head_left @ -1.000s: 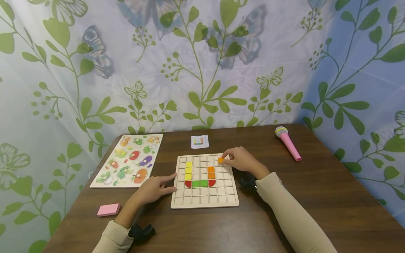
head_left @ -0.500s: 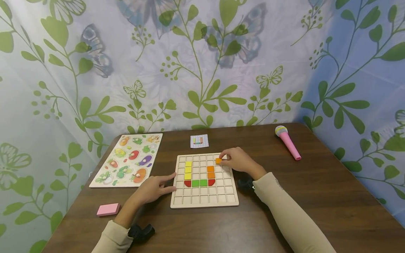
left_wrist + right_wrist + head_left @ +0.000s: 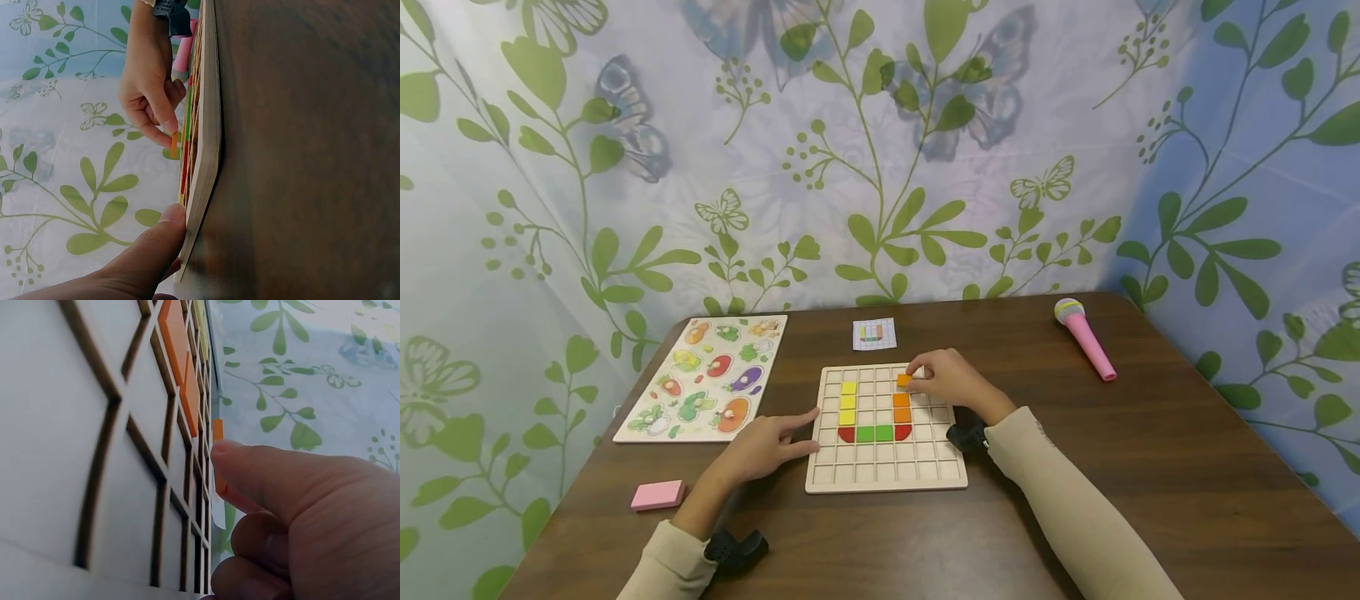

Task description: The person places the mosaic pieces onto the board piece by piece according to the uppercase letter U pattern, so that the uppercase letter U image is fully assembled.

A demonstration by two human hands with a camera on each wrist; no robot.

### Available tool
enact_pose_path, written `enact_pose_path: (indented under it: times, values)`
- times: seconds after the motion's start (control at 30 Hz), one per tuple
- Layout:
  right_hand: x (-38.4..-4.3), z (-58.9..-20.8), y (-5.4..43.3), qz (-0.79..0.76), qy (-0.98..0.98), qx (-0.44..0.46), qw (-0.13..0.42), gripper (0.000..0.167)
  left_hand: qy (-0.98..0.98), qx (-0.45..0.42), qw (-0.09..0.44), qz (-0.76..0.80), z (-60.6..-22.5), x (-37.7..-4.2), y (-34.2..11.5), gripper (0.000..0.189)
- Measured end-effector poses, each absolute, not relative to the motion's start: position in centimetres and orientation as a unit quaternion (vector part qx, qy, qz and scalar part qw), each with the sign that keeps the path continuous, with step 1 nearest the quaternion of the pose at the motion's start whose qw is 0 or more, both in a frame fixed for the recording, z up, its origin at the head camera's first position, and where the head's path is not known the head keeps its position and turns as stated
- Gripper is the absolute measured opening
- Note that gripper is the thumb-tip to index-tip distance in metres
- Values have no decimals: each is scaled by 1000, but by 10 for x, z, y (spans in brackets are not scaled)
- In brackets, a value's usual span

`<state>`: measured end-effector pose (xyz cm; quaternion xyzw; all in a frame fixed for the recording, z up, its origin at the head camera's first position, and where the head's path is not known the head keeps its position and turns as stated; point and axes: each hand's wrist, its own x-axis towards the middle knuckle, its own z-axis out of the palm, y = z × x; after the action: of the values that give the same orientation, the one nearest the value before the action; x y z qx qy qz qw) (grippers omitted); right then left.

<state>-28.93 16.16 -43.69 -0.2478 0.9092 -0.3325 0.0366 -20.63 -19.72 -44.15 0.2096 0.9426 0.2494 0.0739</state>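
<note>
My right hand [image 3: 953, 379] pinches an orange square tile [image 3: 904, 380] between thumb and fingertips, close over the wooden grid board [image 3: 886, 473]. The held tile [image 3: 219, 450] shows edge-on in the right wrist view. In the board, two orange tiles [image 3: 901, 407] lie just below the held one. Yellow tiles [image 3: 847, 402] form a column on the left, and green tiles [image 3: 875, 433] lie between two red rounded corner tiles [image 3: 902, 432]. My left hand [image 3: 767, 450] rests at the board's left edge, thumb and index finger extended against it; its thumb [image 3: 164, 240] touches the rim.
Behind the board lies a small pattern card [image 3: 874, 334] with a similar coloured shape. A vegetable puzzle board [image 3: 703, 379] is at the left, a pink block [image 3: 658, 496] nearer me. A pink toy microphone [image 3: 1086, 340] lies at the back right.
My right hand has moved left over the board with the orange tile, which now hovers above the orange column. The left hand stays at the board's edge.
</note>
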Motion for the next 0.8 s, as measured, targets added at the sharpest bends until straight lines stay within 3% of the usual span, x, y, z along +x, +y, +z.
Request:
enact_pose_path:
  times: [0.8]
  values:
    - [-288, -447, 152, -329, 913, -239, 28, 24, 943, 208, 76, 246, -440, -205, -198, 65]
